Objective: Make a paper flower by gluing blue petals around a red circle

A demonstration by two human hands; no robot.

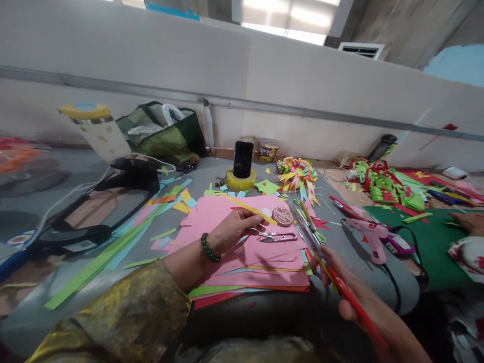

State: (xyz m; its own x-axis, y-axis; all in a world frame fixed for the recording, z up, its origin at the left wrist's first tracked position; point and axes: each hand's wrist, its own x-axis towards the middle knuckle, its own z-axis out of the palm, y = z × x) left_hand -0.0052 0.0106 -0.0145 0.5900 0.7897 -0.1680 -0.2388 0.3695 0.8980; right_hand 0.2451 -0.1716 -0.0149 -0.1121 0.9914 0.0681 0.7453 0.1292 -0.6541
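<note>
Closest to my cam, the right hand (346,282) is wrapped round a blurry red-handled tool (357,302). I've got the left hand (232,229) pinching a yellow paper strip (246,206) over the pink sheets (227,267), metal snips (278,237) nearby, lol.

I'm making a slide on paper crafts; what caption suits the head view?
Over pink sheets, the left hand holds a yellow strip; the right hand grips a red-handled tool beside them.
</note>
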